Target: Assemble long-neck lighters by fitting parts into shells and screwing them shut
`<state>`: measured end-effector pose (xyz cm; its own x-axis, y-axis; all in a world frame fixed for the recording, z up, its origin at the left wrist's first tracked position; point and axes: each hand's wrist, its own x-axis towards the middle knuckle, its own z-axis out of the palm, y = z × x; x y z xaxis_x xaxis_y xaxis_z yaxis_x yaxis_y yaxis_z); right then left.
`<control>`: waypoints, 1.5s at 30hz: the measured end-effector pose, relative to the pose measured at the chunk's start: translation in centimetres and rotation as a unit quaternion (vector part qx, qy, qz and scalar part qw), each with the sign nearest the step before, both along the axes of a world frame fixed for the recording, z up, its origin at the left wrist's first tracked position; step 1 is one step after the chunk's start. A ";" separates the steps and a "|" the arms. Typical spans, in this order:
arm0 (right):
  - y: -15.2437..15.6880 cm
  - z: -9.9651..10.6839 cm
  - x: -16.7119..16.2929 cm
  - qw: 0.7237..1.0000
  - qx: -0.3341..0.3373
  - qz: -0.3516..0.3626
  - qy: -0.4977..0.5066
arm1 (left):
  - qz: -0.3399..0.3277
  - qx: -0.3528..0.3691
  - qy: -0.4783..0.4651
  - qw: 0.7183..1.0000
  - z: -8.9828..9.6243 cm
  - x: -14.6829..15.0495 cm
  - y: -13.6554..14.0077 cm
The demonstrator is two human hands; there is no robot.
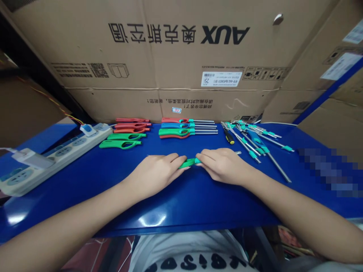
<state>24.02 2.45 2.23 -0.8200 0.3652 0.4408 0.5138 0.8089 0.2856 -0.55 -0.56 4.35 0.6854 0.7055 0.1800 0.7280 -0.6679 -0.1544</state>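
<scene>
Over the middle of the blue table, my left hand (154, 174) is closed around a green lighter handle (187, 163); most of the handle is hidden behind my fingers. My right hand (225, 166) grips a nozzle tube with a teal collar (197, 161). The collar meets the handle's end between my hands, and a metal tip (238, 153) shows beyond my right hand. Past my hands, long-nosed lighters (188, 132) lie in a stack, their metal tubes pointing right. To the left, red and green lighter handles (121, 144) without tubes lie in a row.
A white power strip (61, 153) with plugs runs along the left side. At right, loose metal tubes with teal collars (249, 145) lie in a pile beside a black-and-yellow screwdriver (228, 136). Large cardboard (176, 56) walls the back of the blue table (119, 215).
</scene>
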 end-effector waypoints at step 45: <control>-1.7 -3.2 -1.9 0.995 -0.039 0.041 -0.083 | -0.053 -0.197 -0.049 0.978 -0.9 0.5 0.5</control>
